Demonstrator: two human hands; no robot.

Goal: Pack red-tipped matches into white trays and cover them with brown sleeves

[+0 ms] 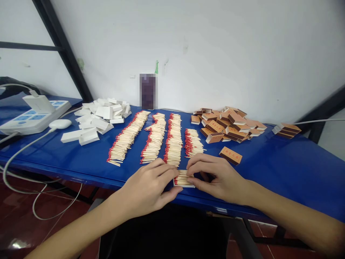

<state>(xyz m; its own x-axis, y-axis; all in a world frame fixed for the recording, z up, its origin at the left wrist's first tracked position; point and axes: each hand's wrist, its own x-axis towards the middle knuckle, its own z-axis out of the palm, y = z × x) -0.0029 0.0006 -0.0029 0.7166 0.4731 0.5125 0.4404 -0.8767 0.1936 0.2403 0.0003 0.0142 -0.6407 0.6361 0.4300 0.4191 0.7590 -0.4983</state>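
Observation:
A small white matchbox tray (184,186) filled with red-tipped matches (181,177) lies at the table's front edge. My left hand (154,184) holds its left end between thumb and fingers. At the right end, my right hand (215,176) has its thumb and index finger pinched at the matches; its other fingertips are partly hidden. Just beyond the hands, loose matches lie in long rows, among them a left row (129,135), a middle row (173,138) and a shorter right row (193,142). One orange matchbox sleeve (230,155) lies beyond my right hand.
White empty trays (104,113) are heaped at the back left, orange matchbox sleeves (226,124) at the back right. A few more sleeves (287,130) stand farther right. A power strip (35,117) with white cables sits at the left. A pixelated dark rectangle (148,91) leans by the wall.

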